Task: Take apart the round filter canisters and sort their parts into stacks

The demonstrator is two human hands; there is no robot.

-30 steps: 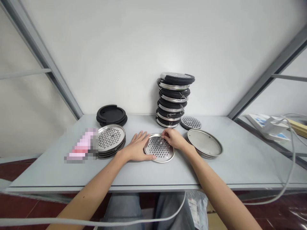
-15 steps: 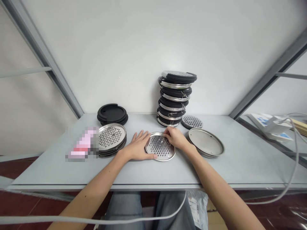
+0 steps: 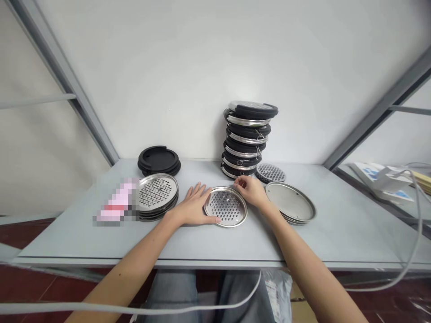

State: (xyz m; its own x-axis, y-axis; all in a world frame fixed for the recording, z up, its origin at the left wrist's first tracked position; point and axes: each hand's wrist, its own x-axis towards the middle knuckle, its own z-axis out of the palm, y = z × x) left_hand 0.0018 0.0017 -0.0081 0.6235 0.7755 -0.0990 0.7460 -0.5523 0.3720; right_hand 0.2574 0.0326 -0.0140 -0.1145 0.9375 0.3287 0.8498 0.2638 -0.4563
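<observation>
A round metal grater plate [image 3: 226,207] with rows of raised holes and a shiny rim lies flat on the table in front of me. My left hand [image 3: 195,207] rests against its left edge, fingers spread and thumb along the near rim. Beyond the plate's far right rim is my right hand [image 3: 249,190], its fingers curled together in a pinch. What those fingertips hold, if anything, is hidden. Left of my left hand stands a stack of similar grater plates [image 3: 157,193]. Beside my right forearm sits a stack of plain metal discs [image 3: 291,202].
Against the wall rises a tall stack of black and silver round pieces [image 3: 247,139] with wire loops. Perforated grey discs [image 3: 270,172] lie beside it. Black round lids [image 3: 159,159] sit back left, near a blurred pink item [image 3: 119,199]. A white cable [image 3: 202,308] crosses below the table edge.
My right hand has moved off the plate's far rim, slightly to the right. My left hand stays at the plate's left edge. The view has shifted slightly.
</observation>
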